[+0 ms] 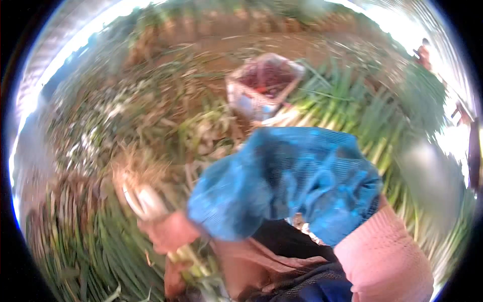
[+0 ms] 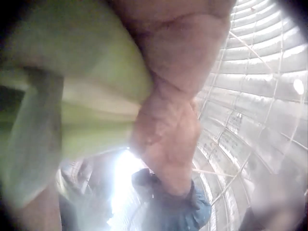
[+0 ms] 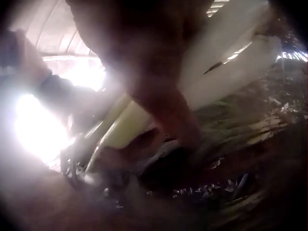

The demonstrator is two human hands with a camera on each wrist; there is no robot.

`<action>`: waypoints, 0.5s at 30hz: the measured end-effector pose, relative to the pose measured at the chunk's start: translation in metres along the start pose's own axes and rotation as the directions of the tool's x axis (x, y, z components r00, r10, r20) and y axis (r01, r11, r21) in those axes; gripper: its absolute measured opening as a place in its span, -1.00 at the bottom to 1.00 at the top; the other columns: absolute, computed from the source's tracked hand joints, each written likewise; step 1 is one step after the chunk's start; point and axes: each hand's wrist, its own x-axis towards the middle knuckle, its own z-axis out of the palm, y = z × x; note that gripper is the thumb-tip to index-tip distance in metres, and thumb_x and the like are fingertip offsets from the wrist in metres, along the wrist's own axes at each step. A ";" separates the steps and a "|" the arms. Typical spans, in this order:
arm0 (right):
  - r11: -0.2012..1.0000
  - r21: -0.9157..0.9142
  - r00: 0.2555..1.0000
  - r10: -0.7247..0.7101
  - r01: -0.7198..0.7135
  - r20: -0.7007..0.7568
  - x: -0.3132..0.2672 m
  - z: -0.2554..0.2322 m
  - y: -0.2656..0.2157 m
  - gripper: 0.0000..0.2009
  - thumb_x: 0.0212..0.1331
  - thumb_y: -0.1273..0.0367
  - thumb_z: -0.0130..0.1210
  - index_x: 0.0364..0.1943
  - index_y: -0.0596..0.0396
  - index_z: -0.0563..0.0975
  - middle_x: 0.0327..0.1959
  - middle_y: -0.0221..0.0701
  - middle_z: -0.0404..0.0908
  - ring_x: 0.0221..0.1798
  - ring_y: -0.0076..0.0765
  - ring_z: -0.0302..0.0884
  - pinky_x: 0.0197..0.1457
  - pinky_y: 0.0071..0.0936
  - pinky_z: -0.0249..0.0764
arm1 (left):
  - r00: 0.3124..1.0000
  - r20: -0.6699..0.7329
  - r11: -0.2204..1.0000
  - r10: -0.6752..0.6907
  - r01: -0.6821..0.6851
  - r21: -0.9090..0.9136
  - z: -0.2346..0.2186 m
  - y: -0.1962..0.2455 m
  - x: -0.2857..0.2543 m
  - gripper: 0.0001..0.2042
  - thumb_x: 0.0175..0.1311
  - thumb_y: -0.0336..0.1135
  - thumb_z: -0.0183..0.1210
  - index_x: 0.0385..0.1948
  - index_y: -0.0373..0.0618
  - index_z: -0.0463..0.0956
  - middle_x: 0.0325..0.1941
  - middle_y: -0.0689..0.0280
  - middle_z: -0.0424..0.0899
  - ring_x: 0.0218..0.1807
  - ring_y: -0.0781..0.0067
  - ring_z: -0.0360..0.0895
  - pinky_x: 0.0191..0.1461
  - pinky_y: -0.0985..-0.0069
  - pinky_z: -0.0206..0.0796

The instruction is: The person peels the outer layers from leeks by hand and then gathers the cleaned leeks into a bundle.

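My right hand (image 1: 171, 231), its arm in a blue mesh sleeve crossing the middle of the head view, grips a bunch of green onions (image 1: 143, 201) just below the white ends. The stringy roots (image 1: 136, 163) fan out above it. My left hand (image 1: 177, 277) holds the same bunch lower down, around the green stalks. In the left wrist view, thick pale-green stalks (image 2: 101, 115) run up against my hands. The right wrist view is dark and blurred; white stems (image 3: 226, 62) pass behind the fingers (image 3: 175, 115).
Rows of green onions (image 1: 90, 241) lie at the left, and more (image 1: 342, 105) are laid out at the right. A crate (image 1: 239, 95) with dark red contents stands ahead. Loose leaves (image 1: 186, 65) litter the soil. Another person (image 1: 424, 54) is far off at the right.
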 end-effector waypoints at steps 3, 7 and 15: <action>1.000 0.006 0.999 0.023 -0.023 0.033 -0.015 -0.002 0.003 -0.57 -0.01 0.47 0.00 0.03 -0.05 0.31 -0.24 -0.23 0.40 -0.24 -0.23 0.39 -0.22 -0.25 0.40 | 0.988 -0.029 0.982 -0.149 0.145 -0.118 0.009 -0.006 -0.003 -0.68 0.09 -0.33 0.06 -0.10 -0.20 0.41 -0.08 0.10 0.50 -0.04 0.13 0.44 0.07 0.28 0.27; 0.995 -0.020 0.993 0.103 -0.102 0.060 -0.047 -0.027 0.016 -0.60 0.02 0.43 0.01 0.02 -0.03 0.31 -0.29 -0.20 0.41 -0.30 -0.20 0.39 -0.27 -0.25 0.38 | 0.975 -0.078 0.969 -0.207 0.194 -0.151 0.011 -0.006 -0.009 -0.68 0.11 -0.32 0.04 -0.08 -0.20 0.41 -0.08 0.11 0.50 -0.05 0.15 0.44 0.05 0.28 0.28; 0.845 -0.288 0.876 0.481 -0.450 0.044 -0.195 -0.172 0.066 -0.63 0.06 0.34 0.02 0.00 0.00 0.31 -0.40 -0.14 0.42 -0.41 -0.15 0.40 -0.37 -0.25 0.34 | 0.914 -0.401 0.998 -0.060 0.047 -0.043 -0.063 0.018 0.006 -0.67 0.16 -0.29 0.00 -0.04 -0.19 0.39 -0.07 0.13 0.50 -0.06 0.18 0.44 0.02 0.30 0.29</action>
